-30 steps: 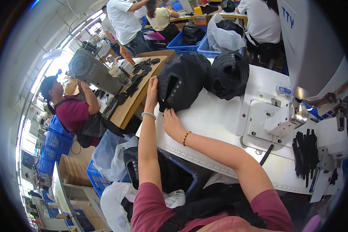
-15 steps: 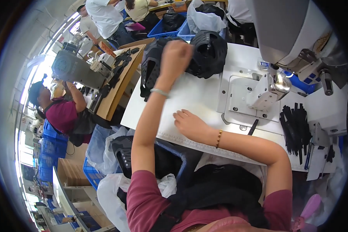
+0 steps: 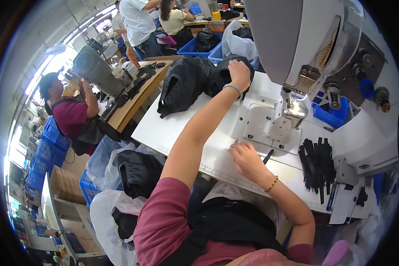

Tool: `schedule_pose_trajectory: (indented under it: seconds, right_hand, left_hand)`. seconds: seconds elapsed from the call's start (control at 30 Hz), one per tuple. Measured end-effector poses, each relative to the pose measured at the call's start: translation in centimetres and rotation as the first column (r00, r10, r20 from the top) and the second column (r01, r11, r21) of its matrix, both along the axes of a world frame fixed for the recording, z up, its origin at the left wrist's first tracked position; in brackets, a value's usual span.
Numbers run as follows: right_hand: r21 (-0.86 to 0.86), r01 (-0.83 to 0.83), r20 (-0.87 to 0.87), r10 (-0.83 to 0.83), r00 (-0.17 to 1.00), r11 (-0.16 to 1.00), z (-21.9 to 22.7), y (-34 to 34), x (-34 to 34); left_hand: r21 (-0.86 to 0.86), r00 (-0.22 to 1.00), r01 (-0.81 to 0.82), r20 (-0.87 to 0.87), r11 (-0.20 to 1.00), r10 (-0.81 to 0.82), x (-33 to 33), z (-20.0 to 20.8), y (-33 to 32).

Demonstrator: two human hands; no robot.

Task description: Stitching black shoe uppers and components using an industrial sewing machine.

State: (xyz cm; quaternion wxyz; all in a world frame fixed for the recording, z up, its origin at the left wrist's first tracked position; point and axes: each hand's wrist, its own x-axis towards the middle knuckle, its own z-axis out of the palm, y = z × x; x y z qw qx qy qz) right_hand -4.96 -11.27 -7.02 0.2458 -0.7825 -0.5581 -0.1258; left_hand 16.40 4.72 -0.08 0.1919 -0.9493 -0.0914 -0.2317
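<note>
My left hand [image 3: 239, 75] reaches across the white table to a ribbed black fabric piece [image 3: 218, 74]. Its fingers curl over that piece's right side, partly out of sight. Left of it lies another moulded black fabric piece [image 3: 181, 84]. My right hand [image 3: 247, 163] rests palm down near the front edge of the table, fingers spread and slightly bent, holding nothing. Just right of its fingers a short black strip [image 3: 268, 156] lies on the table, in front of the sewing machine's metal base plate [image 3: 258, 122].
The sewing machine head [image 3: 275, 40] hangs over the right side. A bundle of black strips [image 3: 317, 166] lies on the right, with a blue pen [image 3: 331, 197] beside it. Black pieces in plastic bags [image 3: 139, 173] stand left below the table. A co-worker [image 3: 71, 108] sits at another machine.
My left hand has moved right, from above the left black piece onto the ribbed one. My right hand has shifted right toward the short strip, its fingers spreading. The view has turned slightly.
</note>
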Motion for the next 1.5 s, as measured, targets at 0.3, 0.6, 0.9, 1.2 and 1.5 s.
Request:
schedule_pose_trajectory:
  seconds: [0.3, 0.6, 0.9, 1.2, 1.5]
  right_hand:
    - [0.199, -0.001, -0.249, 0.052, 0.967, 0.980, -1.2, -0.5, 0.7]
    - [0.572, 0.366, -0.772, 0.331, 0.543, 0.734, 4.6, 0.7, 0.0]
    - [0.482, 0.276, -0.872, 0.484, 0.067, 0.831, 6.3, -1.5, -0.4]
    - [0.457, 0.403, -0.844, 0.529, -0.085, 0.793, 8.2, -4.7, 1.2]
    - [0.567, 0.602, -0.823, 0.356, 0.443, 0.562, 9.3, -6.7, 2.6]
  left_hand:
    - [-0.932, 0.961, 0.223, 0.161, 0.285, -0.223, -3.4, 4.5, 4.9]
    - [-0.488, 0.649, 0.716, 0.729, -0.499, 0.218, -20.1, -1.5, 3.9]
    - [-0.729, 0.856, 0.088, 0.404, -0.679, -0.323, -25.7, 1.1, -0.2]
    - [-0.896, 0.847, 0.442, 0.433, -0.044, -0.309, -22.8, 5.1, -4.2]
    - [-0.879, 0.765, 0.429, 0.476, -0.208, -0.433, -14.7, 4.8, -8.3]
